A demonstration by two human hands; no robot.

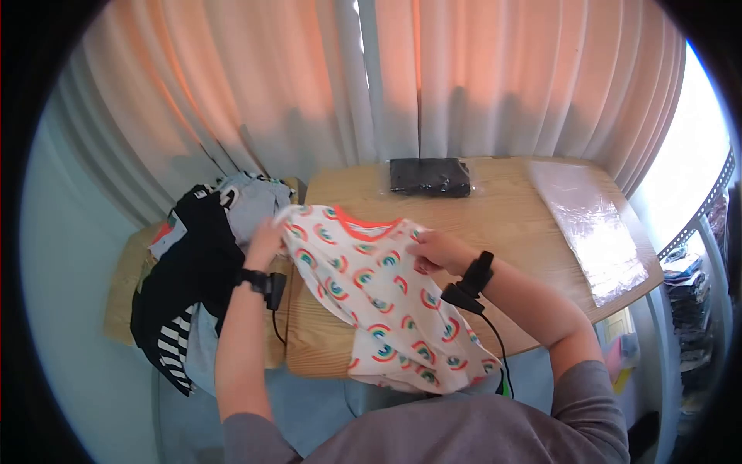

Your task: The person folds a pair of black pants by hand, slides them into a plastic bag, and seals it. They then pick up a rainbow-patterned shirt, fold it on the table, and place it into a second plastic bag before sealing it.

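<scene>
A white shirt with rainbow prints and an orange neckline point(371, 290) is stretched out between my hands, its hem hanging over the table's front edge. My left hand point(267, 241) is closed on the shirt's left shoulder and slightly blurred. At the other shoulder, my right hand point(439, 252) pinches the cloth with curled fingers. Each wrist wears a black strap with a small device and a cable.
On the left, a pile of clothes point(193, 255) lies on a second wooden surface. A dark packed item in clear plastic point(430, 178) sits at the back of the wooden table point(502, 209). Clear plastic bags point(591, 232) lie at the right. Curtains hang behind.
</scene>
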